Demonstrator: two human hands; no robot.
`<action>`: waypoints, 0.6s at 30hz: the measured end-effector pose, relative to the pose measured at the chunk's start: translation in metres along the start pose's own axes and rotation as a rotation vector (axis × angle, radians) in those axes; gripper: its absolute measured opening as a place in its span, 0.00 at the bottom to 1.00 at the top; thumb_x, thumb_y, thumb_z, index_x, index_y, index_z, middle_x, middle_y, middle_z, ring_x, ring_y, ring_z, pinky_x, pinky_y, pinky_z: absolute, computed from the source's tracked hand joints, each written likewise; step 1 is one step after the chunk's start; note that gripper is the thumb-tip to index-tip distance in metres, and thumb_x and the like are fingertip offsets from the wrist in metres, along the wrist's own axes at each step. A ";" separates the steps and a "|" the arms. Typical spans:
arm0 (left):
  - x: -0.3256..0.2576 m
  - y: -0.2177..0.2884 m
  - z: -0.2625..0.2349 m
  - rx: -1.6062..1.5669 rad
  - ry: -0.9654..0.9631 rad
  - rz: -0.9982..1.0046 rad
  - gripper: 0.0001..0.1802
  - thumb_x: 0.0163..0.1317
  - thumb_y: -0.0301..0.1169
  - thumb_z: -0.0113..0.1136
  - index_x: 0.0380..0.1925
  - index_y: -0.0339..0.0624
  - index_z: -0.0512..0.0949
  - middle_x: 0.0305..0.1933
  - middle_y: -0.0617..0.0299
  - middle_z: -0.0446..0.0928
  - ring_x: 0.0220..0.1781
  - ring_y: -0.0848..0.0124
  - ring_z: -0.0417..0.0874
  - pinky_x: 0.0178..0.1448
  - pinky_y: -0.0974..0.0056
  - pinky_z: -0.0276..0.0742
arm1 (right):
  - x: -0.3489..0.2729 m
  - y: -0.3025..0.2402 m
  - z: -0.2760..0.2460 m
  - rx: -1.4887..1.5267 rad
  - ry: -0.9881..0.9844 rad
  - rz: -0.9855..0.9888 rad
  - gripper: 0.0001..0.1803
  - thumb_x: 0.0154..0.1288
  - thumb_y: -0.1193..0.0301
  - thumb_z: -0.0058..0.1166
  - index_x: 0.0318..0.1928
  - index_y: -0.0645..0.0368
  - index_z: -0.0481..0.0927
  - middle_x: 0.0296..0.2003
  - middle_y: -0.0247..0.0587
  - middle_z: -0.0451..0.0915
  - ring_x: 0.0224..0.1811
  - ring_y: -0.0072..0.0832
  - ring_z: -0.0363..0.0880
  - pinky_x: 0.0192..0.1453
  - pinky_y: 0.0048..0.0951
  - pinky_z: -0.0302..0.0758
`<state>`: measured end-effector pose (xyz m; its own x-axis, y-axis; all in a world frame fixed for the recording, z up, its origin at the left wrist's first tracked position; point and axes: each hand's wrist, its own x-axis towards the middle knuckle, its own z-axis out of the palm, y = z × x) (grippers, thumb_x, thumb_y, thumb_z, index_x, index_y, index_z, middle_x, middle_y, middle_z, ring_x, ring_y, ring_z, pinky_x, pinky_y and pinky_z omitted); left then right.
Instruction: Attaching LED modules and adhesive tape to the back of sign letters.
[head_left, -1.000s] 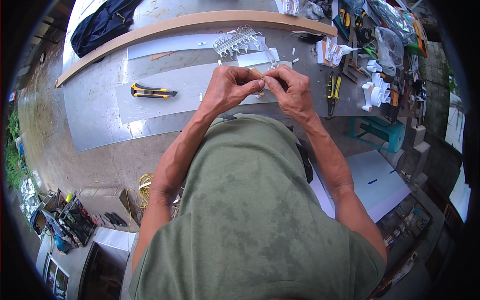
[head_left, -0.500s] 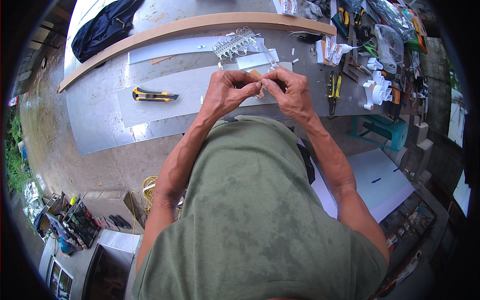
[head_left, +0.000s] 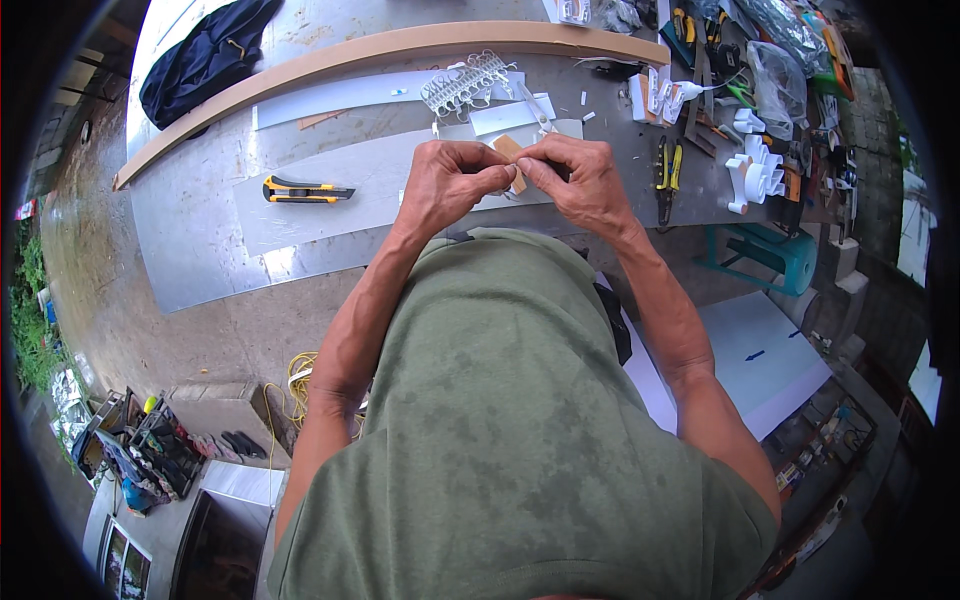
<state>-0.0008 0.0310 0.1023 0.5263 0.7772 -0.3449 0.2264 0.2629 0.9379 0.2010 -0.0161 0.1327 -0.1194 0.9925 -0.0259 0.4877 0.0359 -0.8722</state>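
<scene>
Both hands meet over the near edge of the metal table [head_left: 190,245], fingertips pinched close together. Thumb and forefinger of my left hand [head_left: 450,182] close on something too small to make out. My right hand [head_left: 578,180] pinches at the same spot from the other side. Just under the fingertips lies a brown piece [head_left: 508,147], partly hidden by the fingers. Beyond it are a white strip [head_left: 512,115], a pair of scissors [head_left: 536,108] and a tangled string of white LED modules [head_left: 468,84]. A yellow and black utility knife [head_left: 308,190] rests on the sheet to the left.
A long brown bar [head_left: 400,45] crosses the table behind the work. Yellow-handled pliers [head_left: 668,178], white cut-out shapes [head_left: 755,172] and a clear plastic bag [head_left: 777,90] crowd the right side. Dark cloth [head_left: 205,60] lies far left. A teal stool [head_left: 765,258] is below the table's right end.
My hands stay together and shift only slightly, with the fingertips moving a little to the left. More of the brown piece now shows between them.
</scene>
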 end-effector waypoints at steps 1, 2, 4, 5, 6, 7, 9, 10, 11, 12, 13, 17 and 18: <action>0.000 0.000 0.000 -0.007 -0.001 0.002 0.13 0.61 0.34 0.70 0.39 0.36 0.89 0.29 0.61 0.87 0.28 0.80 0.80 0.30 0.72 0.72 | 0.000 0.000 0.000 0.002 -0.004 0.017 0.07 0.67 0.73 0.61 0.37 0.66 0.87 0.25 0.39 0.83 0.25 0.22 0.80 0.30 0.29 0.74; 0.000 0.000 0.000 -0.007 -0.001 0.002 0.13 0.61 0.34 0.70 0.39 0.36 0.89 0.29 0.61 0.87 0.28 0.80 0.80 0.30 0.72 0.72 | 0.000 0.000 0.000 0.002 -0.004 0.017 0.07 0.67 0.73 0.61 0.37 0.66 0.87 0.25 0.39 0.83 0.25 0.22 0.80 0.30 0.29 0.74; 0.001 0.001 -0.001 0.004 -0.011 -0.015 0.13 0.61 0.35 0.69 0.39 0.36 0.89 0.29 0.61 0.87 0.28 0.80 0.80 0.30 0.72 0.72 | 0.000 0.000 0.000 0.000 -0.007 0.045 0.08 0.67 0.72 0.61 0.37 0.65 0.87 0.25 0.39 0.84 0.25 0.22 0.80 0.30 0.29 0.75; 0.000 0.001 -0.001 0.004 -0.010 -0.015 0.13 0.61 0.35 0.69 0.39 0.36 0.89 0.29 0.61 0.87 0.28 0.80 0.80 0.30 0.72 0.72 | 0.000 0.001 0.001 0.000 -0.007 0.045 0.08 0.67 0.72 0.61 0.37 0.65 0.87 0.25 0.39 0.84 0.25 0.22 0.80 0.30 0.29 0.75; 0.001 0.000 -0.001 -0.010 -0.018 -0.021 0.13 0.61 0.35 0.69 0.39 0.37 0.89 0.29 0.61 0.87 0.28 0.80 0.80 0.30 0.72 0.72 | -0.001 0.003 0.001 0.008 -0.012 0.037 0.08 0.67 0.72 0.62 0.38 0.67 0.87 0.26 0.38 0.83 0.25 0.20 0.77 0.30 0.27 0.72; 0.000 -0.001 -0.001 -0.025 -0.026 -0.028 0.13 0.61 0.35 0.69 0.38 0.37 0.89 0.29 0.61 0.87 0.28 0.80 0.80 0.30 0.72 0.72 | -0.001 0.004 0.001 0.015 -0.015 0.029 0.09 0.67 0.72 0.63 0.39 0.68 0.87 0.27 0.37 0.83 0.25 0.17 0.74 0.29 0.25 0.70; 0.000 0.000 -0.002 -0.008 -0.033 -0.036 0.13 0.61 0.35 0.69 0.38 0.37 0.89 0.29 0.61 0.87 0.28 0.80 0.80 0.30 0.72 0.72 | -0.002 0.004 0.002 0.015 -0.017 0.036 0.09 0.68 0.72 0.63 0.40 0.68 0.86 0.27 0.36 0.83 0.25 0.17 0.73 0.29 0.25 0.70; 0.000 0.001 -0.002 0.009 -0.039 -0.045 0.13 0.61 0.36 0.69 0.38 0.37 0.89 0.29 0.61 0.87 0.28 0.80 0.80 0.30 0.72 0.72 | -0.002 0.004 0.002 0.015 -0.019 0.044 0.09 0.68 0.72 0.63 0.40 0.68 0.86 0.27 0.36 0.83 0.25 0.17 0.73 0.28 0.25 0.70; 0.000 0.001 -0.002 0.009 -0.039 -0.045 0.13 0.61 0.36 0.69 0.38 0.37 0.89 0.29 0.61 0.87 0.28 0.80 0.80 0.30 0.72 0.72 | -0.002 0.005 0.002 0.015 -0.019 0.044 0.09 0.68 0.72 0.63 0.40 0.68 0.86 0.27 0.36 0.83 0.25 0.17 0.73 0.28 0.25 0.70; 0.000 0.002 -0.003 -0.004 -0.046 -0.055 0.13 0.61 0.36 0.69 0.37 0.37 0.89 0.29 0.61 0.87 0.28 0.81 0.80 0.30 0.72 0.72 | -0.003 0.006 0.002 0.009 -0.024 0.044 0.10 0.68 0.71 0.63 0.40 0.68 0.86 0.27 0.36 0.83 0.24 0.17 0.73 0.28 0.25 0.70; 0.000 0.002 -0.003 -0.017 -0.054 -0.065 0.13 0.61 0.36 0.69 0.37 0.37 0.89 0.29 0.61 0.87 0.28 0.81 0.80 0.29 0.72 0.72 | -0.003 0.006 0.002 0.004 -0.028 0.046 0.10 0.68 0.71 0.63 0.40 0.68 0.86 0.27 0.37 0.83 0.24 0.17 0.73 0.28 0.25 0.70; -0.001 0.003 -0.003 -0.004 -0.063 -0.075 0.13 0.60 0.35 0.70 0.37 0.36 0.89 0.29 0.60 0.87 0.28 0.80 0.81 0.30 0.72 0.73 | -0.004 0.007 0.004 -0.003 -0.022 0.032 0.10 0.68 0.71 0.62 0.39 0.68 0.86 0.26 0.37 0.82 0.24 0.17 0.73 0.28 0.26 0.70; -0.001 0.002 -0.002 0.003 -0.055 -0.057 0.13 0.60 0.35 0.70 0.37 0.35 0.89 0.29 0.61 0.87 0.28 0.80 0.82 0.31 0.72 0.74 | -0.004 0.007 0.004 -0.018 -0.014 0.017 0.09 0.68 0.72 0.62 0.38 0.68 0.85 0.25 0.37 0.82 0.24 0.18 0.72 0.28 0.27 0.69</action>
<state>-0.0021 0.0323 0.1048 0.5566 0.7288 -0.3990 0.2595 0.3037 0.9168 0.2014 -0.0207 0.1248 -0.1226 0.9913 -0.0473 0.5051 0.0213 -0.8628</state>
